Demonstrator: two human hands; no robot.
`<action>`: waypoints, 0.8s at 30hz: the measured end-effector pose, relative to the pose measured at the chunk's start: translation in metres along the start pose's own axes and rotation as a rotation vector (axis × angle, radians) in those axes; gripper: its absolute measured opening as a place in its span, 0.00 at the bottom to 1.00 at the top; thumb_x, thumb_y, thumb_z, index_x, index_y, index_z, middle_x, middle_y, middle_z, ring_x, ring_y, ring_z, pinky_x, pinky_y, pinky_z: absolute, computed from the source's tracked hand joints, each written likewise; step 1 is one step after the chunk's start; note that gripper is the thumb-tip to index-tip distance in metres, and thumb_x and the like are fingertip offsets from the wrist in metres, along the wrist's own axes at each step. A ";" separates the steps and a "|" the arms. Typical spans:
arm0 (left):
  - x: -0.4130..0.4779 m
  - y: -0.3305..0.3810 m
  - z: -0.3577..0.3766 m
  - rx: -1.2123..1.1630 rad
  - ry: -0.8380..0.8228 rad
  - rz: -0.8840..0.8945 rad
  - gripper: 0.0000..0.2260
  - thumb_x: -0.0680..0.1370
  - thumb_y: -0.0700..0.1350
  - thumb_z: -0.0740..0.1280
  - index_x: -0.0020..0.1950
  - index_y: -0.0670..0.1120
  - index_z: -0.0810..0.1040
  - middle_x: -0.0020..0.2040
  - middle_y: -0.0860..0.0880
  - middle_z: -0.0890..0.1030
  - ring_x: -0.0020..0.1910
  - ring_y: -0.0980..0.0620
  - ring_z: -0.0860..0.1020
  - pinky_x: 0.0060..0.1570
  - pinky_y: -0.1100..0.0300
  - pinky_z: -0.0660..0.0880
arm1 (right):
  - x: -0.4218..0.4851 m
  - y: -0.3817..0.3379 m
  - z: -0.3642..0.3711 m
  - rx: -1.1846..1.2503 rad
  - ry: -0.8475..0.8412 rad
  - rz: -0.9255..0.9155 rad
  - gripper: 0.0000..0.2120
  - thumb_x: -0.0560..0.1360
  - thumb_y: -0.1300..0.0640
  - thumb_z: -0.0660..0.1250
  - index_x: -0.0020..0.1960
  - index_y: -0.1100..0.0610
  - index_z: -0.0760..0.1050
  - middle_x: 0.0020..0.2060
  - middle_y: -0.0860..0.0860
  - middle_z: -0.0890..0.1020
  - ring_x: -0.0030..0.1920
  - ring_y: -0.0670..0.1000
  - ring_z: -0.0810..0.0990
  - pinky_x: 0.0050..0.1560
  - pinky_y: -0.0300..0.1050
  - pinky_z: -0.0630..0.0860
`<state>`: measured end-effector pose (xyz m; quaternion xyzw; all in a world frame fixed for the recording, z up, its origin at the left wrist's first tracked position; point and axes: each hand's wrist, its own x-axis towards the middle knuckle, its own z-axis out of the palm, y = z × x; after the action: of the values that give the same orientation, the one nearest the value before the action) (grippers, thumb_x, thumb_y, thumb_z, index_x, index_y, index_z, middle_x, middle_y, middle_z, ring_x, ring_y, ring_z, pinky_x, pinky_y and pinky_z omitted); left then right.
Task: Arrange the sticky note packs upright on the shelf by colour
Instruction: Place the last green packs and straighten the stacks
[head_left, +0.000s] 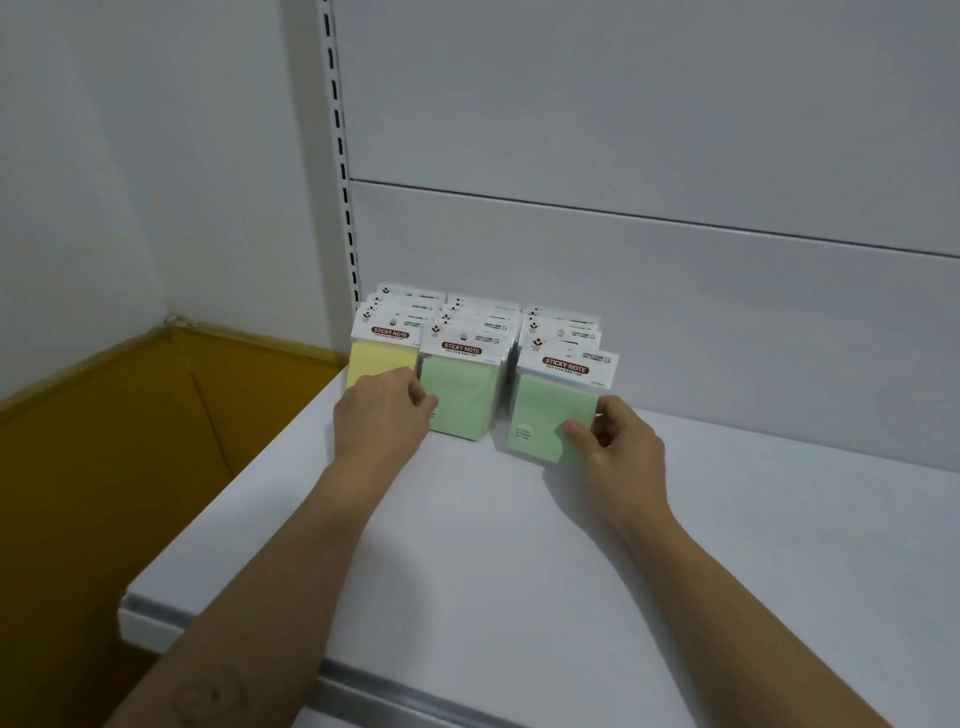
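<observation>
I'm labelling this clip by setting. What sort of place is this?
Probably a shop or stockroom: a white display shelf with a slotted upright behind, rows of sticky note packs on it, and a cardboard box beside it.

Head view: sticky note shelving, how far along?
Done: three upright rows at the back-left corner of the shelf, a yellow pack fronting the left one, a middle green pack the next. In hand: the right hand pinches the front green pack of the right row, tilted; the left hand rests against the middle green pack's edge, grip hidden. Left: probably seating that front pack. No loose packs show on the shelf.
</observation>
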<state>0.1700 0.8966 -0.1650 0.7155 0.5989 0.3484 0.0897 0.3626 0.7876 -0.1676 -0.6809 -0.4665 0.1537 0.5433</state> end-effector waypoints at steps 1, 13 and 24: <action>-0.001 0.000 0.000 0.015 0.007 0.032 0.06 0.74 0.50 0.69 0.45 0.49 0.79 0.42 0.51 0.82 0.44 0.49 0.78 0.43 0.56 0.74 | 0.001 0.000 0.000 -0.009 0.001 0.000 0.05 0.74 0.61 0.68 0.45 0.52 0.76 0.35 0.49 0.80 0.36 0.43 0.77 0.33 0.27 0.68; -0.013 0.002 0.013 0.056 -0.148 0.346 0.15 0.74 0.47 0.70 0.58 0.47 0.74 0.55 0.50 0.75 0.54 0.50 0.73 0.45 0.53 0.74 | 0.005 -0.001 0.001 -0.044 -0.030 -0.052 0.04 0.74 0.60 0.69 0.46 0.53 0.76 0.33 0.46 0.78 0.33 0.40 0.75 0.34 0.28 0.69; -0.017 0.006 0.017 0.099 -0.078 0.392 0.17 0.75 0.45 0.69 0.62 0.46 0.74 0.57 0.48 0.75 0.55 0.47 0.73 0.45 0.54 0.72 | 0.003 -0.004 -0.002 -0.056 -0.023 -0.077 0.04 0.74 0.60 0.69 0.47 0.53 0.76 0.34 0.45 0.79 0.36 0.40 0.76 0.34 0.27 0.68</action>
<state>0.1840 0.8844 -0.1811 0.8347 0.4609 0.3014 0.0080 0.3637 0.7887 -0.1629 -0.6757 -0.5026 0.1271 0.5242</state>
